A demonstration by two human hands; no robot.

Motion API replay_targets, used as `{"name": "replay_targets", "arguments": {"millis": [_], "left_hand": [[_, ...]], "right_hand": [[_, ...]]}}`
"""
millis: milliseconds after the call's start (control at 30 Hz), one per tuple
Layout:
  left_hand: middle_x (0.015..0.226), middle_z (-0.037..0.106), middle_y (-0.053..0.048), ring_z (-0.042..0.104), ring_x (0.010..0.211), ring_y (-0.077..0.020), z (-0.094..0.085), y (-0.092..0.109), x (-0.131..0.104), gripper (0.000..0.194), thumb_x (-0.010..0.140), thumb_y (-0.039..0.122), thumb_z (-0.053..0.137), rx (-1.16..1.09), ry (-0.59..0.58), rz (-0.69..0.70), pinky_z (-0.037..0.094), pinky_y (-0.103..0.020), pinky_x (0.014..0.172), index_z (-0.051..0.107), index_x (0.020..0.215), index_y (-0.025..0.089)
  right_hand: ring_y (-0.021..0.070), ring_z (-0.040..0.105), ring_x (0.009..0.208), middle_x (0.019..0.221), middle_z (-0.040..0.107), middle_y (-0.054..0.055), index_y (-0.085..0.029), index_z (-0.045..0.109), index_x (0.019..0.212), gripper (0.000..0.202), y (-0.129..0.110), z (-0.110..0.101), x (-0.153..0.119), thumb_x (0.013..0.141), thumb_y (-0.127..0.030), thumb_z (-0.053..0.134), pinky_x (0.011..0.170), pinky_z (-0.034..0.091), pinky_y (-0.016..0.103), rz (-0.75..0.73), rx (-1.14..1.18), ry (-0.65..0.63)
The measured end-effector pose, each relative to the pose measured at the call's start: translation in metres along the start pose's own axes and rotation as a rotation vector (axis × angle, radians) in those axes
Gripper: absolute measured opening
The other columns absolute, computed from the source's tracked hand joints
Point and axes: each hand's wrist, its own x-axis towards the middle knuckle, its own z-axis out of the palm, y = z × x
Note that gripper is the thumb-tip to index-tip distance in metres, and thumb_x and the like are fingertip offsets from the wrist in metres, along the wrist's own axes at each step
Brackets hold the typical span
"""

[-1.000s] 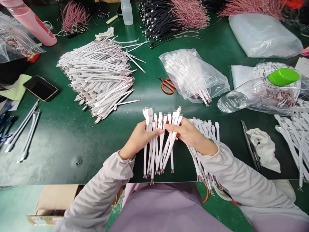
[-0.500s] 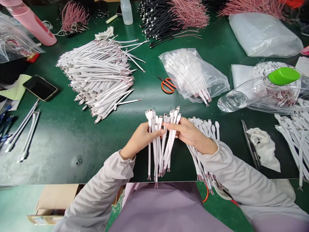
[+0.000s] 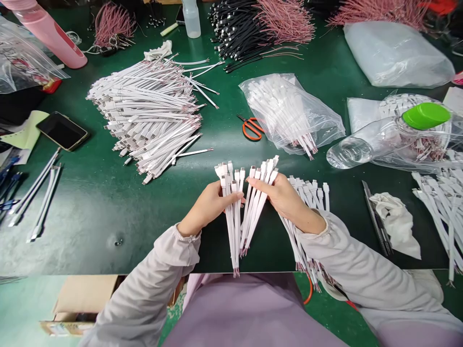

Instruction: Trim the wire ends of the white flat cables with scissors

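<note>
My left hand [image 3: 213, 205] is closed on a bundle of short white USB cables [image 3: 232, 226], thumb across the front. Their connectors point away from me and the stripped reddish wire ends hang toward the table's front edge. Closed on a second fanned bundle of white cables [image 3: 254, 217] is my right hand [image 3: 285, 200], its thumb near the connectors. A narrow gap separates the two bundles lower down. More white cables [image 3: 307, 193] lie beside and partly under my right forearm. A large pile of white cables [image 3: 152, 111] spreads at the left middle of the green table [image 3: 144, 217].
Orange-handled scissors [image 3: 252, 129] lie near a plastic bag of cables [image 3: 289, 111]. A clear bottle with green cap [image 3: 383, 132] rests on its side at right. A phone [image 3: 62, 131] is at left; black cables [image 3: 238, 33] are at the back. A knife-like tool [image 3: 376, 217] lies at right.
The two bundles have spread apart: the right hand's cables have shifted up and right, while the left hand's are gathered more tightly.
</note>
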Motion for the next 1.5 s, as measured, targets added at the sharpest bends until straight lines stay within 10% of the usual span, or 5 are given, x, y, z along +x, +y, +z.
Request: {"name": "replay_targets", "arguments": {"millis": [567,867,1133,1333,1500], "left_hand": [[0.090,0.071,-0.005,0.063,0.081,-0.0195,0.008,-0.007,0.003,0.027,0.074,0.037,0.075,-0.079,0.133,0.019,0.047,-0.029,0.077,0.067,0.085,0.014],[0.080,0.070,-0.002,0.061,0.073,-0.0155,0.014,-0.006,0.003,0.039,0.061,0.038,0.087,-0.448,-0.027,-0.066,0.047,-0.028,0.074,0.069,0.084,0.012],[0.069,0.064,-0.001,0.053,0.062,-0.0117,0.009,-0.003,0.000,0.029,0.076,0.040,0.074,-0.116,0.029,-0.016,0.039,-0.023,0.057,0.065,0.074,0.013],[0.080,0.067,-0.002,0.059,0.067,-0.0134,0.000,0.008,-0.002,0.035,0.075,0.026,0.071,-0.127,-0.111,-0.108,0.042,-0.021,0.053,0.067,0.107,0.013],[0.070,0.061,0.001,0.052,0.059,-0.0096,0.003,0.002,0.002,0.026,0.067,0.030,0.078,-0.221,-0.013,-0.068,0.038,-0.020,0.048,0.067,0.084,0.012]], "right_hand": [[0.0179,0.062,0.086,0.086,0.067,0.001,-0.020,0.071,0.091,0.023,0.000,0.002,0.001,0.076,-0.036,0.078,0.081,0.048,0.032,0.085,0.192,-0.052],[0.0141,0.062,0.071,0.077,0.068,-0.001,-0.020,0.073,0.084,0.027,-0.008,0.002,0.000,0.064,-0.030,0.087,0.063,0.049,0.027,0.266,0.384,-0.210],[0.0152,0.061,0.067,0.071,0.064,-0.002,-0.019,0.066,0.076,0.028,-0.004,0.004,0.000,0.061,-0.029,0.087,0.061,0.049,0.029,0.186,0.280,-0.081],[0.0150,0.058,0.071,0.072,0.060,-0.002,-0.020,0.063,0.076,0.019,-0.001,0.003,-0.002,0.075,-0.032,0.078,0.069,0.048,0.031,0.056,0.116,0.006],[0.0109,0.049,0.061,0.068,0.055,-0.004,-0.021,0.065,0.083,0.015,-0.001,0.001,0.000,0.078,-0.032,0.074,0.056,0.038,0.026,0.136,0.174,-0.054]]}}
